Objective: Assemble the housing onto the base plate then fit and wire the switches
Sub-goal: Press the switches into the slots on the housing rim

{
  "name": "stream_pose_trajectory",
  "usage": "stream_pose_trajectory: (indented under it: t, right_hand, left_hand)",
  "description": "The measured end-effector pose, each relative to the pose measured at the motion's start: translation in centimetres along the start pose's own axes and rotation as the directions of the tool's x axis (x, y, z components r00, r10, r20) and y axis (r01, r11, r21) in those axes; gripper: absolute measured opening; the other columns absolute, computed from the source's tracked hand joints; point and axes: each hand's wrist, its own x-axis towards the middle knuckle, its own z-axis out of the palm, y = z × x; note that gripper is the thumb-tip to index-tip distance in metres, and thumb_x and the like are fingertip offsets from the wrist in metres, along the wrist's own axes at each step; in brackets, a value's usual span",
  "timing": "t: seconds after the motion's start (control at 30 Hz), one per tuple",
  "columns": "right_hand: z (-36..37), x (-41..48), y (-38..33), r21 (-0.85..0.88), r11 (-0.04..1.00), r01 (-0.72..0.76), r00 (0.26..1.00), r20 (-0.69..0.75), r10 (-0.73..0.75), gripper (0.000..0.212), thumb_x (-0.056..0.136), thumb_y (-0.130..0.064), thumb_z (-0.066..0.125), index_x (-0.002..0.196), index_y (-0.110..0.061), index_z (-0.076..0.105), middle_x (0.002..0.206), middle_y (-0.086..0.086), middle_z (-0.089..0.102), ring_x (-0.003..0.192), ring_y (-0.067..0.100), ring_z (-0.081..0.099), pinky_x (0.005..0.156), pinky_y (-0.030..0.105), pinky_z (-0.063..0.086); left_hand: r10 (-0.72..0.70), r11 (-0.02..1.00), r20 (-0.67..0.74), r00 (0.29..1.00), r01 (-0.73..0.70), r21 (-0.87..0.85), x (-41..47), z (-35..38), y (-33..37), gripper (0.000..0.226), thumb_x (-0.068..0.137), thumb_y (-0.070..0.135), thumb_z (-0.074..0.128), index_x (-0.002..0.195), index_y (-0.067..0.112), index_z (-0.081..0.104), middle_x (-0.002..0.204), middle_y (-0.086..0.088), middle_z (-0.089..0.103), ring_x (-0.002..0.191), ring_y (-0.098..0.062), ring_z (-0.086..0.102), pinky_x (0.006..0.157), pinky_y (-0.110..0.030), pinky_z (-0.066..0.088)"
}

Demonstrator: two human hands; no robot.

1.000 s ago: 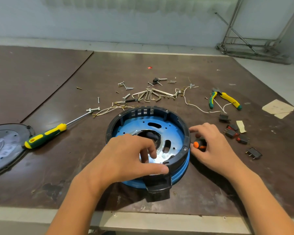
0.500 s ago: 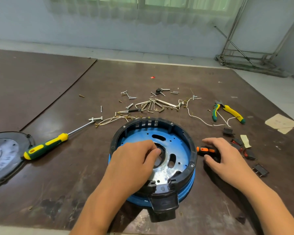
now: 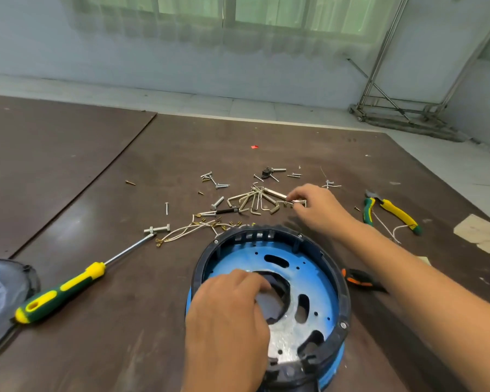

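the housing (image 3: 344, 295) sits on the base plate (image 3: 311, 278) at the near middle of the worktop (image 3: 119, 335), with the left hand (image 3: 227, 315) inside it, fingers hooked in the plate's opening. a screwdriver (image 3: 60, 292) lies left. hex keys (image 3: 252, 203) lie behind, the right hand (image 3: 320, 207) pinching one. pliers (image 3: 391, 210) lie far right.

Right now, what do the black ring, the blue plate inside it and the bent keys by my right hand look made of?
Black ring: matte moulded plastic, judging by its ribs and slots. Blue plate: probably painted metal; bare silvery patches show through the blue. Bent keys: shiny metal, likely plated steel.
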Motion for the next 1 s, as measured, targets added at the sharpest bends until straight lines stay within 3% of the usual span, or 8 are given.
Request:
stream_pose_trajectory:
  t: [0.1,0.23,0.33,0.47,0.57,0.67,0.77,1.0]
  right_hand:
    - [0.8,5.8,0.4,-0.118,0.993,-0.028,0.993,0.113,0.041,0.041,0.092,-0.012,0.054,0.132,-0.008,0.059,0.139,0.014,0.057,0.128,0.030,0.052,0.108,0.036,0.039]
    - [2.1,11.5,1.3,-0.165,0.986,-0.015,0.992,0.122,0.036,0.051,0.091,-0.012,0.054,0.142,-0.012,0.052,0.147,0.013,0.049,0.135,0.032,0.045,0.111,0.038,0.037]
    - [2.8,14.5,1.6,-0.221,0.975,0.035,0.987,0.161,0.001,0.050,0.094,-0.012,0.052,0.144,-0.013,0.050,0.155,0.012,0.041,0.142,0.030,0.037,0.116,0.036,0.030]
    - [3.7,16.4,1.9,-0.233,0.973,0.001,0.977,0.207,0.049,0.058,0.093,-0.004,0.045,0.150,-0.017,0.042,0.159,0.009,0.035,0.145,0.031,0.033,0.117,0.037,0.027]
    - [4.2,16.6,1.9,-0.226,0.974,0.008,0.979,0.199,0.038,0.056,0.090,-0.002,0.050,0.144,-0.017,0.050,0.147,0.010,0.051,0.135,0.033,0.045,0.112,0.042,0.038]
    - [4.6,16.3,1.9,-0.209,0.977,0.035,0.995,0.101,-0.014,0.033,0.087,-0.006,0.060,0.118,-0.015,0.067,0.121,0.010,0.067,0.113,0.032,0.060,0.097,0.042,0.050]
    - [4.8,15.5,1.9,-0.160,0.985,0.057,0.997,0.060,-0.048,0.015,0.087,-0.009,0.065,0.098,-0.016,0.072,0.102,0.006,0.068,0.096,0.026,0.061,0.084,0.035,0.050]
    - [2.7,12.3,2.4,0.035,0.998,0.051,0.994,-0.101,-0.047,0.023,0.088,-0.002,0.059,0.102,-0.017,0.070,0.078,-0.002,0.061,0.070,0.012,0.055,0.065,0.022,0.041]
  left_hand:
    - [0.031,1.000,0.019,0.999,-0.031,0.007,0.4,0.3,-0.3,0.036,0.047,0.012,0.059,0.068,0.040,0.069,0.069,0.025,0.063,0.060,-0.006,0.060,0.053,-0.006,0.019]
    - [0.067,0.997,0.032,0.997,-0.068,0.039,0.8,1.1,-0.8,0.034,0.039,0.019,0.062,0.063,0.042,0.068,0.063,0.025,0.060,0.053,-0.005,0.058,0.051,-0.012,0.028]
    - [0.094,0.995,0.006,0.996,-0.094,0.029,0.8,1.4,-0.8,0.029,0.038,0.020,0.063,0.058,0.040,0.068,0.057,0.021,0.059,0.048,-0.006,0.054,0.063,-0.017,0.034]
    - [0.117,0.993,0.048,0.992,-0.118,0.004,1.2,1.4,-1.3,0.014,0.045,0.029,0.067,0.055,0.039,0.067,0.052,0.021,0.056,0.045,-0.004,0.053,0.056,-0.013,0.036]
    - [0.115,0.993,0.120,0.986,-0.116,-0.005,1.4,1.5,-1.6,0.014,0.062,0.037,0.053,0.056,0.039,0.065,0.054,0.022,0.055,0.046,0.000,0.052,0.052,-0.010,0.042]
    - [0.075,0.997,0.118,0.990,-0.074,-0.020,1.1,1.5,-1.6,0.022,0.066,0.040,0.044,0.057,0.038,0.064,0.055,0.020,0.055,0.048,-0.001,0.052,0.055,-0.013,0.046]
    - [0.055,0.998,0.096,0.994,-0.054,-0.012,0.9,1.5,-1.5,0.021,0.067,0.041,0.044,0.059,0.038,0.063,0.056,0.021,0.055,0.051,0.000,0.053,0.057,-0.017,0.047]
    - [0.002,0.999,0.051,0.999,-0.004,0.035,0.6,1.1,-0.7,0.005,0.059,0.039,0.064,0.064,0.039,0.062,0.055,0.023,0.053,0.051,-0.004,0.052,0.051,-0.013,0.037]
